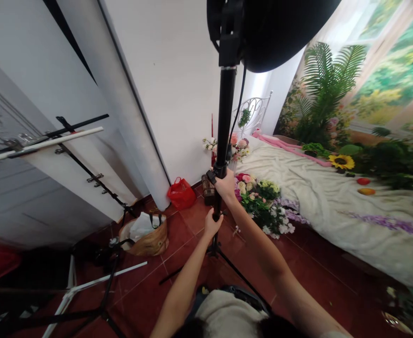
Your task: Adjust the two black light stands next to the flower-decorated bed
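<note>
A black light stand [225, 112] rises upright in front of me, with a large black lamp head [273, 28] at its top and a cable hanging beside the pole. My left hand [213, 224] is wrapped round the lower part of the pole, above the spread legs. Higher up, my right hand [225, 184] grips the stand at its black clamp collar, near the knob [211, 176].
A bed with a cream blanket [319, 188] and flowers lies at right. Bouquets [263, 202], a red bag [181, 193] and a woven basket [152, 241] are on the tiled floor. Other stands [87, 173] and white poles [104, 278] occupy the left.
</note>
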Demonstrator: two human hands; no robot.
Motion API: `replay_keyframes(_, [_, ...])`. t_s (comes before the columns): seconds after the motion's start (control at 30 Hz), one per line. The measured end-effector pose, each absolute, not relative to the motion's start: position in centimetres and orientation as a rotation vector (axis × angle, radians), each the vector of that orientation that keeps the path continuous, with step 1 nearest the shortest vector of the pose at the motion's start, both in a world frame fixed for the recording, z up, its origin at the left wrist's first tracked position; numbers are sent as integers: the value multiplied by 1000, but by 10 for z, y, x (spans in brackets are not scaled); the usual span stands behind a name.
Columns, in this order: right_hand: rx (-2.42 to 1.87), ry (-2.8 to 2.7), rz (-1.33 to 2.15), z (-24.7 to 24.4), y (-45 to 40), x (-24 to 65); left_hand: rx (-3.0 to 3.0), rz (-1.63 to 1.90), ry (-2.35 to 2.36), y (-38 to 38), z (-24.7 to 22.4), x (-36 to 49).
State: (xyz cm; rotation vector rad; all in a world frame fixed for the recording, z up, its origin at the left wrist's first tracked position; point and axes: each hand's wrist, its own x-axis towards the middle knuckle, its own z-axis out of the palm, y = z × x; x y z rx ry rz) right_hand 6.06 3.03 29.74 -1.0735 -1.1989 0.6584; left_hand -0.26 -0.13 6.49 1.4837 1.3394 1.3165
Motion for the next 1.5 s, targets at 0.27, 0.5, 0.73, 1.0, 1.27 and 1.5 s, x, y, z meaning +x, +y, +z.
replay_keyframes(0.27, [-1063,-1251,642,287,36,62,1234,1405,1409,25,63,21])
replay_keyframes(0.5, [-764,-1652,943,271,16,108,1206,1411,1479,28,53,22])
replay_keyframes(0.73, [-1063,-1602,1181,132,16,149,1163,1471,1416,30,55,24])
replay_keyframes(1.0, [-1298,-1698,964,67,26,143,1099,1488,1402,29,56,24])
replay_keyframes(1.27, [-1576,-1620,846,48,28,134,1188,1488,1435,30,50,23])
replay_keyframes(1.5, [-1769,-1551,1011,61,57,135,1176,1451,1414,33,45,24])
